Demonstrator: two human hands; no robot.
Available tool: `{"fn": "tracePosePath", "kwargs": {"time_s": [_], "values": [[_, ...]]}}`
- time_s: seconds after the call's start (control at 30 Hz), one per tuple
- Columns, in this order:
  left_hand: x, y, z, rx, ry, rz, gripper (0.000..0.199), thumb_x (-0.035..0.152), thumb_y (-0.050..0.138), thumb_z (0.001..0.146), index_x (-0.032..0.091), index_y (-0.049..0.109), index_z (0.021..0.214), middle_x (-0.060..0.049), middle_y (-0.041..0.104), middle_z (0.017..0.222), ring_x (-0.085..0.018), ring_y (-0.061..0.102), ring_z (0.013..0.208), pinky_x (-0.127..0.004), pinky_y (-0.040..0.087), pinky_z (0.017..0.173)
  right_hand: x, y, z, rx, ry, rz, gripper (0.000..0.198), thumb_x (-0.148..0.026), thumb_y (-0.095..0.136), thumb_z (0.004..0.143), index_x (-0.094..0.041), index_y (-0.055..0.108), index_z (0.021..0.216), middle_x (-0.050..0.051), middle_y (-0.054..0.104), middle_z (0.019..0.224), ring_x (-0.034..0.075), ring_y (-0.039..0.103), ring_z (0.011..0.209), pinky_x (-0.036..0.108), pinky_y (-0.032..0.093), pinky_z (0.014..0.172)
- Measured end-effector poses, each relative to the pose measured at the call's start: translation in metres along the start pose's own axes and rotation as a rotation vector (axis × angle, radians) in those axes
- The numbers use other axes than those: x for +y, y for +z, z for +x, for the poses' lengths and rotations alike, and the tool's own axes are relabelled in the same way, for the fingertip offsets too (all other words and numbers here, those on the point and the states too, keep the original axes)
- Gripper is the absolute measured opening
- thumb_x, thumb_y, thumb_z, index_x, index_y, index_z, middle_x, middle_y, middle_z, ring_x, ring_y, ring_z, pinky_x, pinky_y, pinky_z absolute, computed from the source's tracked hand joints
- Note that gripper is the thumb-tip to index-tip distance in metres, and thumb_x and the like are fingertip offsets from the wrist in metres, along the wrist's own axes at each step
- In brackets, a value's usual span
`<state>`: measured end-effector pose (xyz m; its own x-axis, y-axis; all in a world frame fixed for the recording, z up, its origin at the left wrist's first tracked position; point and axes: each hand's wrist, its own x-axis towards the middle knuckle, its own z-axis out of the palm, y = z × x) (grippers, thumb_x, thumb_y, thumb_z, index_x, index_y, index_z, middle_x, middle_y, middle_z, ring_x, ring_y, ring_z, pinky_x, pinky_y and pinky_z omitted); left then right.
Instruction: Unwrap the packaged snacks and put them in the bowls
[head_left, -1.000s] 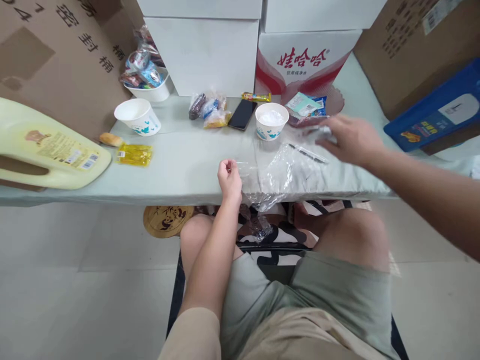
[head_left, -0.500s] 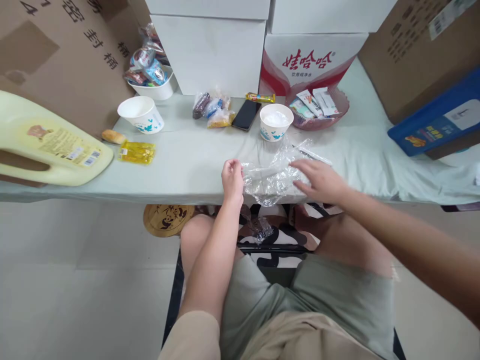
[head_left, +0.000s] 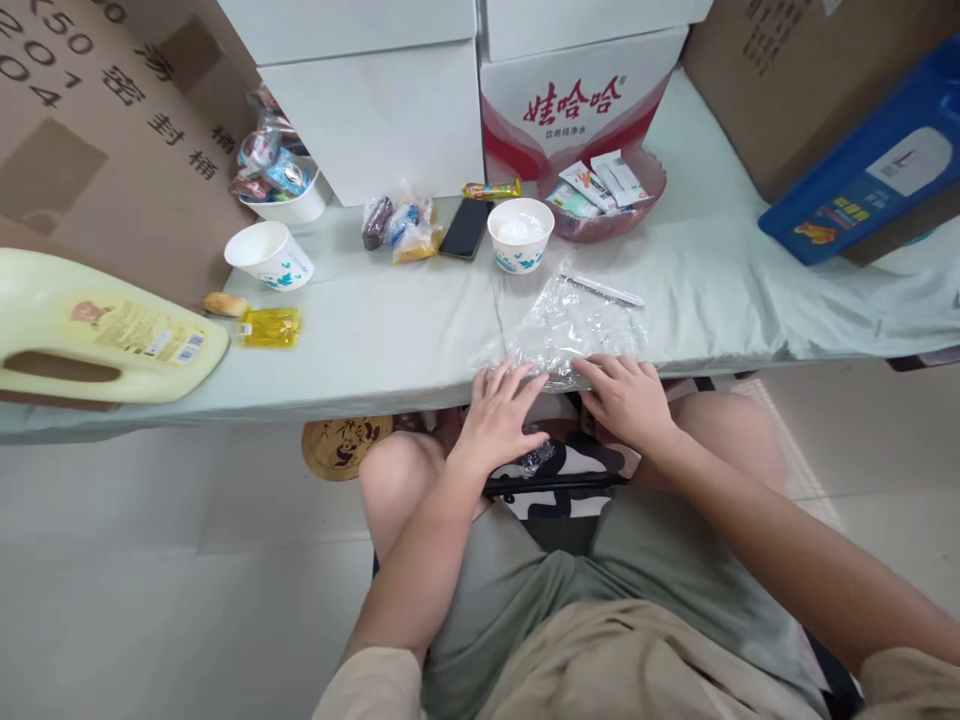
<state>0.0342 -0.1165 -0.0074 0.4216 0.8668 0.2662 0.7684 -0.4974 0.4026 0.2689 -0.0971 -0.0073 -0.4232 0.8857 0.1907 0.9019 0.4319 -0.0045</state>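
A clear plastic bag (head_left: 566, 325) lies crinkled on the green cloth at the table's front edge. My left hand (head_left: 501, 415) rests at its near left corner, fingers spread. On the near right part of the bag lies my right hand (head_left: 626, 400), palm down with the fingers apart. A thin white stick-like item (head_left: 604, 291) lies along the bag's far right side. Just beyond the bag stands a paper cup (head_left: 521, 237) with something white inside.
A black phone (head_left: 466, 228), wrapped snacks (head_left: 405, 225) and a pink bowl of sachets (head_left: 600, 200) stand farther back. Leftward are another paper cup (head_left: 270, 256), a bread roll (head_left: 226, 304), a yellow packet (head_left: 270, 327) and a large yellow jug (head_left: 112, 330). A blue bottle (head_left: 862, 170) is at right.
My left hand has let go of the bag's edge and spread its fingers. My right hand has come down toward the near edge. The bag now lies flatter, and the view has shifted.
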Motion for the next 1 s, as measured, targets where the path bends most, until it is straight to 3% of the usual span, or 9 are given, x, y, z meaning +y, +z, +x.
{"fn": "tracePosePath", "kwargs": {"time_s": [0.13,0.33,0.47,0.53,0.63,0.7,0.77,0.87,1.0], "values": [[-0.005,0.004,0.004,0.146,-0.108,0.033,0.013,0.018,0.059,0.089,0.023,0.07,0.088,-0.006,0.068,0.131,-0.031,0.051,0.138,-0.062,0.028,0.12,0.001,-0.011,-0.006,0.056,-0.11,0.099,0.023,-0.028,0.051,0.1,-0.021,0.073,0.097,0.007,0.074,0.095,0.023,0.062,0.085,0.038,0.036,0.075],[-0.038,-0.023,0.009,0.598,-0.373,-0.392,0.012,0.022,0.052,0.09,0.022,0.059,0.081,-0.004,0.076,0.1,-0.023,0.066,0.118,-0.042,0.05,0.104,0.017,-0.015,-0.029,0.139,-0.136,0.248,0.021,-0.032,0.056,0.097,-0.024,0.068,0.111,0.009,0.067,0.133,0.033,0.055,0.128,0.046,0.041,0.097],[-0.044,-0.029,0.006,0.593,-0.487,-0.491,0.012,0.027,0.052,0.092,0.022,0.059,0.083,-0.002,0.074,0.086,-0.017,0.07,0.087,-0.03,0.053,0.084,0.027,-0.016,-0.028,0.148,-0.053,0.528,0.016,-0.025,0.049,0.097,-0.024,0.062,0.088,0.006,0.074,0.116,0.028,0.062,0.124,0.045,0.045,0.101],[-0.043,-0.029,0.007,0.574,-0.491,-0.5,0.013,0.03,0.054,0.092,0.022,0.06,0.084,-0.001,0.071,0.077,-0.015,0.068,0.077,-0.027,0.051,0.076,0.027,-0.015,-0.024,0.09,-0.051,0.613,0.016,-0.026,0.051,0.093,-0.024,0.062,0.104,0.009,0.07,0.126,0.029,0.058,0.131,0.048,0.044,0.107],[-0.042,-0.028,0.01,0.54,-0.511,-0.554,0.015,0.036,0.056,0.093,0.022,0.061,0.087,0.0,0.068,0.073,-0.014,0.065,0.07,-0.025,0.049,0.069,0.025,-0.005,-0.018,-0.031,-0.145,0.569,0.052,-0.036,0.06,0.086,-0.023,0.055,0.136,0.013,0.051,0.153,0.035,0.038,0.148,0.058,0.035,0.117],[-0.042,-0.027,0.012,0.519,-0.511,-0.57,0.018,0.039,0.059,0.092,0.022,0.062,0.088,0.0,0.068,0.073,-0.014,0.064,0.07,-0.025,0.048,0.067,0.023,0.005,-0.014,-0.032,-0.158,0.558,0.044,-0.041,0.062,0.088,-0.026,0.063,0.129,0.012,0.048,0.156,0.036,0.033,0.151,0.061,0.033,0.117],[-0.044,-0.028,0.012,0.516,-0.508,-0.568,0.021,0.043,0.063,0.09,0.022,0.063,0.089,0.0,0.067,0.074,-0.013,0.063,0.07,-0.024,0.047,0.066,0.021,0.012,-0.011,0.081,-0.075,0.629,0.023,-0.04,0.057,0.093,-0.025,0.072,0.103,0.01,0.056,0.147,0.034,0.038,0.149,0.059,0.037,0.116],[-0.051,-0.03,0.009,0.514,-0.558,-0.646,0.031,0.052,0.068,0.086,0.022,0.063,0.088,0.004,0.058,0.061,-0.01,0.053,0.054,-0.022,0.04,0.054,0.02,0.012,-0.006,0.314,0.175,0.844,0.025,-0.039,0.053,0.096,-0.023,0.067,0.081,0.011,0.073,0.116,0.031,0.056,0.134,0.054,0.043,0.113],[-0.058,-0.032,0.001,0.497,-0.576,-0.937,0.049,0.067,0.074,0.074,0.022,0.06,0.089,0.007,0.047,0.049,-0.009,0.045,0.045,-0.021,0.038,0.049,0.018,0.005,-0.003,0.345,0.566,1.216,0.031,-0.05,0.058,0.092,-0.023,0.061,0.077,0.003,0.066,0.066,0.023,0.068,0.067,0.042,0.058,0.072]]}}
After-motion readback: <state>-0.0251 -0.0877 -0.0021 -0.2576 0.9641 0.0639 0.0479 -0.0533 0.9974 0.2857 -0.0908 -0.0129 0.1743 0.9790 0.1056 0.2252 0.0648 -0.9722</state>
